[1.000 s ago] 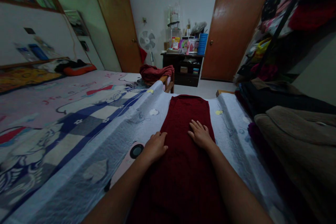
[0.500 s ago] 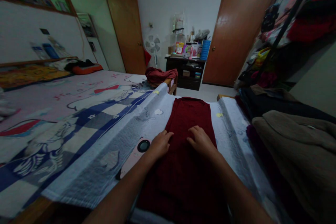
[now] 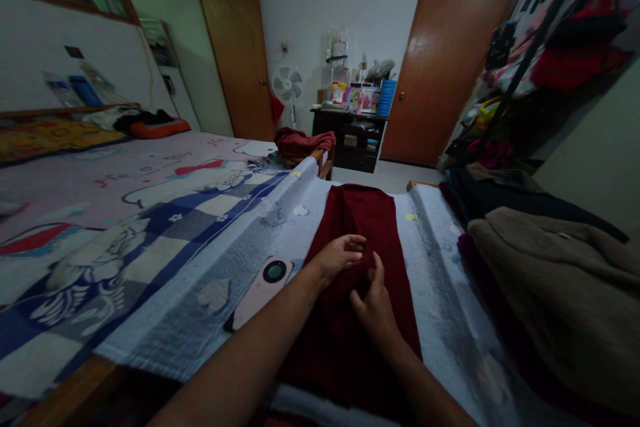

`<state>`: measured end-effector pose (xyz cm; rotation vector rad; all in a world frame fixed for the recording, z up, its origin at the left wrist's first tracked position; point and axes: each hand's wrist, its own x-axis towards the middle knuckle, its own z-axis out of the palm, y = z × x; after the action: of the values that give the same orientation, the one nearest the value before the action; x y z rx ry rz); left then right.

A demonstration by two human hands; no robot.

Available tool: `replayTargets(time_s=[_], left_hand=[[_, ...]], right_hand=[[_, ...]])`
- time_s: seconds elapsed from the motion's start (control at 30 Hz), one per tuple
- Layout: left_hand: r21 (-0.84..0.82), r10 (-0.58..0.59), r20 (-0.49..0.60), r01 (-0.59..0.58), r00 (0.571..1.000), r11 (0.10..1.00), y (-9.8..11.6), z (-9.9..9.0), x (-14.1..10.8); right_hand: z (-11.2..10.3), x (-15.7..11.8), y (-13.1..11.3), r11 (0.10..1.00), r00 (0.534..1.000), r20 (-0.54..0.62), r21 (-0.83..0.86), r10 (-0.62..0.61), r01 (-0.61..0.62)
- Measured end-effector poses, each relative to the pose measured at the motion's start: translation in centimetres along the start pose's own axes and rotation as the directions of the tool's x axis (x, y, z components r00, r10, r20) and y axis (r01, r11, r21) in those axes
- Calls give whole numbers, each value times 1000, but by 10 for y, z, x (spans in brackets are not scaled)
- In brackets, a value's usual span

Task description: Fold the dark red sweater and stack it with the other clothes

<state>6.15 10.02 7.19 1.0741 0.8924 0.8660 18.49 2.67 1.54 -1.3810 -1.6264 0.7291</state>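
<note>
A dark red garment (image 3: 395,280) lies lengthwise before me on a pale blue patterned bed cover, its cloth bunched into a raised fold between my hands. My left hand (image 3: 340,259) reaches over the garment's middle, its fingers bent around part of this fold. Just nearer and to the right, my right hand (image 3: 375,303) touches the cloth with thumb and forefinger apart. Left of my left forearm rests a pink phone (image 3: 255,303) with a round black camera ring, partly hidden by the arm.
Folded clothes, with a brown fuzzy garment (image 3: 550,280) on top, are stacked at the right. A larger bed (image 3: 175,147) adjoins on the left. A wooden bed post (image 3: 325,163) with red cloth (image 3: 303,143) beside it stands ahead, before a dark cabinet (image 3: 357,153).
My left hand has moved right and up across the garment, and my right hand has come slightly lower. The cloth between them is now bunched. The camera view has shifted slightly.
</note>
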Motion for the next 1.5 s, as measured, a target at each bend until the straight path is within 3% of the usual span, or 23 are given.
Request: replayTargets(time_s=[0.1,0.17,0.27,0.37,0.47,0.57,0.83,0.9,1.0,1.07,1.17,1.23,1.3,1.37,1.43,1.5], left_hand=[[-49,50,103,-46,993,998,-1,4,5],[18,105,36,-105,994,994,-4,-3,9],[378,232,-178,-152,956,913,-13,-24,16],[727,363,-203,-108,910,678,-27,-44,22],[866,382,-124,-89,916,493,-40,-51,30],[920,366,-66,-85,928,382,-47,-50,44],[950,331,-18,-87,944,300,-50,-43,87],[930,295,-28,-83,955,359,-48,-43,93],[808,219,-79,-66,972,585,-41,-44,99],[722,194,-109,-56,975,689,-32,-48,100],[656,169,-153,-28,974,754,-15,-58,91],[522,69,-183,37,981,852,-4,-66,77],[288,-105,-176,153,979,945,2,-72,57],[117,-220,-149,238,964,964,2,-76,35],[25,-258,-106,262,960,965,-2,-76,13],[-72,-267,-27,264,963,962,-8,-72,-8]], right_hand=[[-15,17,11,981,998,-46,193,34,-24],[-30,31,17,944,995,-48,321,90,-69],[-58,57,20,819,976,-61,557,211,-142],[-90,85,18,698,945,-95,698,313,-161],[-115,111,18,643,933,-96,748,346,-162],[-130,131,23,604,934,-96,784,345,-143],[-151,160,10,622,962,-153,783,225,-21],[-150,161,-1,630,966,-140,776,215,-28],[-141,153,-15,672,982,-83,739,172,-55],[-130,142,-23,720,993,8,688,122,-94],[-109,121,-33,836,979,203,537,0,-111],[-93,106,-39,924,932,350,380,-97,-47],[-75,92,-45,968,878,443,237,-183,83],[-58,79,-48,969,843,480,151,-244,195],[-41,69,-48,963,834,485,89,-264,253],[-28,60,-44,968,858,459,11,-229,252]])
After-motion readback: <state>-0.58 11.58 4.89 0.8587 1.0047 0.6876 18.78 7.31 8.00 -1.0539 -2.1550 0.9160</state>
